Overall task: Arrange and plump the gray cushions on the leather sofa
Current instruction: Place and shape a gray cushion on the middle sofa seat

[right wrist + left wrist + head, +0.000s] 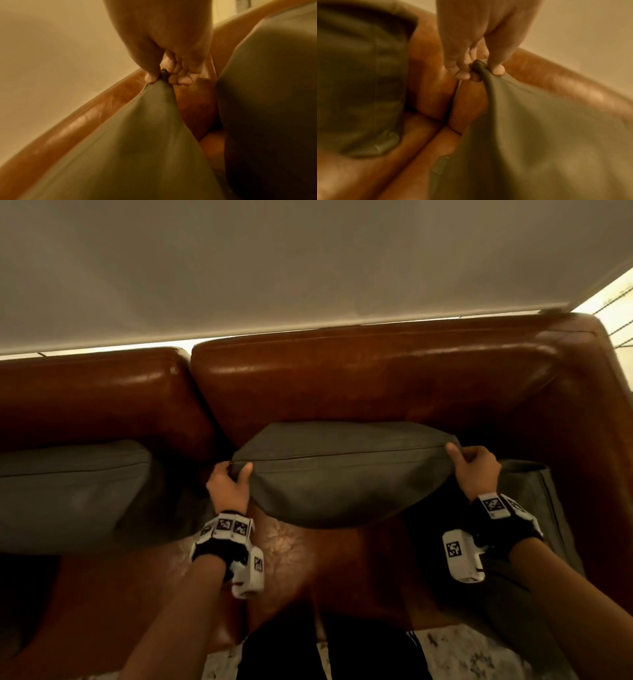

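A gray cushion (342, 474) hangs in front of the brown leather sofa's backrest (359, 378), held up by its two top corners. My left hand (229, 481) pinches the left corner between thumb and fingers; the wrist view shows the same pinch, left hand (479, 70) on gray cushion (547, 135). My right hand (472, 465) pinches the right corner, seen close as right hand (164, 77) on cushion (133, 142). A second gray cushion (68, 494) leans against the backrest on the left seat. A third gray cushion (537, 508) stands by the right armrest.
The sofa's right armrest (603, 440) closes the seat on the right. Bare leather seat (308, 570) lies under the held cushion. A pale wall (308, 268) rises behind the sofa. My dark trouser legs (329, 652) stand at the seat's front edge on speckled floor.
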